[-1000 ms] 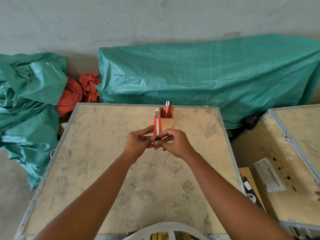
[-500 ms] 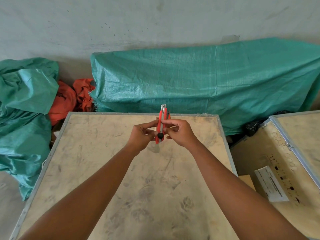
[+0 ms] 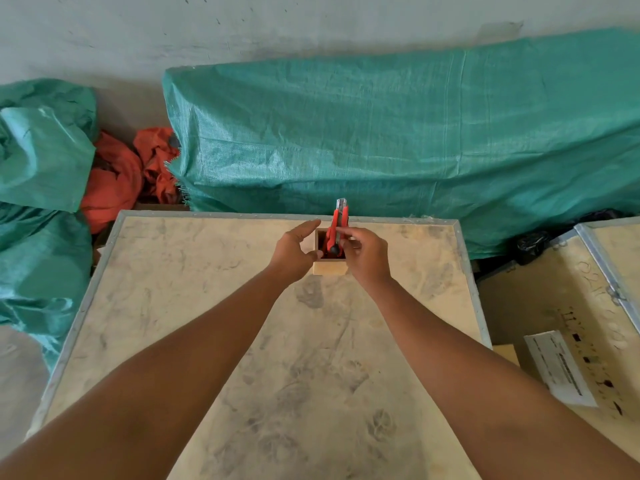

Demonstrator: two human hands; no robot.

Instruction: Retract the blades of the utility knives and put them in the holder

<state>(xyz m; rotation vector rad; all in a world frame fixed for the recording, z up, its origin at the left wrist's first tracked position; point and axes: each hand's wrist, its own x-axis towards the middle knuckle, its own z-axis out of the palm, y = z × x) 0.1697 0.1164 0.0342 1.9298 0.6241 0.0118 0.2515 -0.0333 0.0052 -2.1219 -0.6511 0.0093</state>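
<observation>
Green tarpaulin (image 3: 381,133) backs your pale plywood crate top (image 3: 207,306). Your right hand (image 3: 367,258) pinches the red utility knife (image 3: 337,230) upright over the small wooden holder (image 3: 329,267) at upper centre; your left hand (image 3: 294,251) curls loosely apart beside it. Markings on the right crate (image 3: 571,323) are unreadable.

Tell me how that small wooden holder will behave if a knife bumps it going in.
The wooden holder looks small and light, so it may slide on the smooth table. It stands narrow and upright with the utility knife tall above it, so it could tip. The left hand beside it could steady it.
</observation>
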